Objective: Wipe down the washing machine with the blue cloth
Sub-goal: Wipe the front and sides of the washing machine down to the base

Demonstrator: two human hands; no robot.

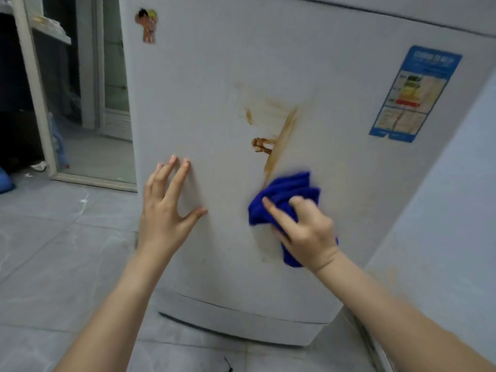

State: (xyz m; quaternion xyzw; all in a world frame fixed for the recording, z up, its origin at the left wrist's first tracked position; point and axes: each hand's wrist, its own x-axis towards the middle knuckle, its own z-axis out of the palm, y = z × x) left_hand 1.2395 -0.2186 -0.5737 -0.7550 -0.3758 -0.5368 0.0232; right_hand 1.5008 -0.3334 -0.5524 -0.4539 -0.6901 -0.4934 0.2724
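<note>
Right grip (306, 229) curls round a bunched blue fabric cloth (290, 187) pressed to the white washing machine (201, 103), brown smear (281, 140) just above it; left grip (163, 210), spread open, rests flat alongside.

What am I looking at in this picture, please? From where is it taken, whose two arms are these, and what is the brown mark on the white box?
The picture comes from one camera worn on a person's head, looking forward and down, so both bare arms are that person's own. The white box is the washing machine, standing on a grey tiled floor. The left hand lies with straight, spread fingers against its panel. The right hand grips a bunched blue cloth, held against the panel at the lower end of a brown smeared stain. The panel also carries a cartoon sticker and a blue label.
</note>
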